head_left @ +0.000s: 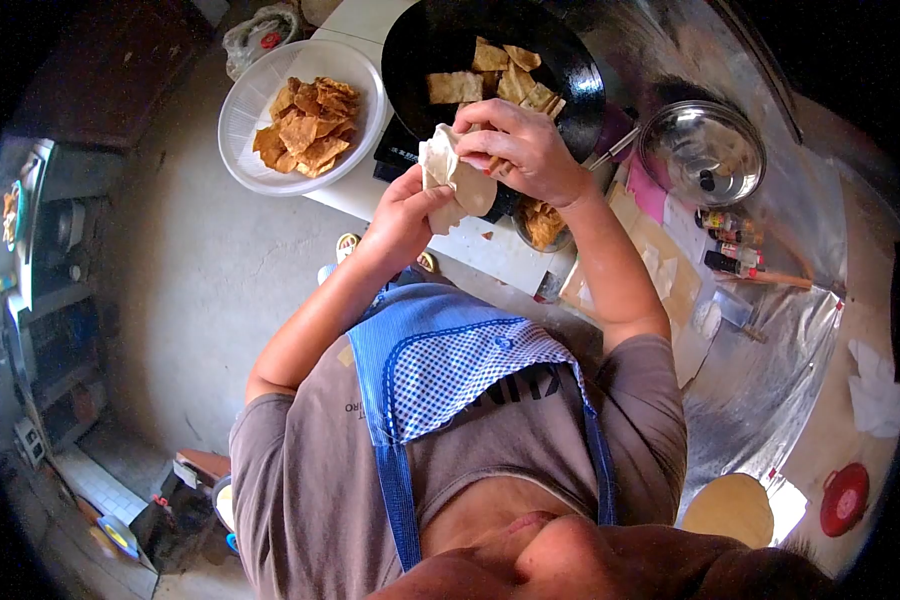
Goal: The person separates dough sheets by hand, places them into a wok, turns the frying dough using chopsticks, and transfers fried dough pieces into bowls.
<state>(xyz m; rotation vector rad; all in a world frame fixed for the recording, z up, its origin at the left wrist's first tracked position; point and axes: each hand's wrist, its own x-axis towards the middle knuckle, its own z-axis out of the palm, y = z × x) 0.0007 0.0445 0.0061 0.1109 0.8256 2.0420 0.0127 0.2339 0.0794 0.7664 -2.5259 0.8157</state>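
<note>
My left hand (pixel 406 218) is closed on a small stack of thin, pale raw dough sheets (pixel 440 170), held up in front of the wok. My right hand (pixel 530 150) is closed around what look like wooden chopsticks (pixel 500 166), and its fingertips are at the edge of the dough sheets. Whether they pinch a sheet is hard to see. Beyond the hands, the black wok (pixel 420 40) holds several lightly browned dough pieces (pixel 456 87).
A white plastic basket (pixel 235 125) of browned fried pieces (pixel 315 125) stands at left. At right are a steel bowl (pixel 740 150), several seasoning bottles (pixel 735 245) and a board (pixel 625 235). A smaller container of fried pieces (pixel 543 224) sits below my right wrist.
</note>
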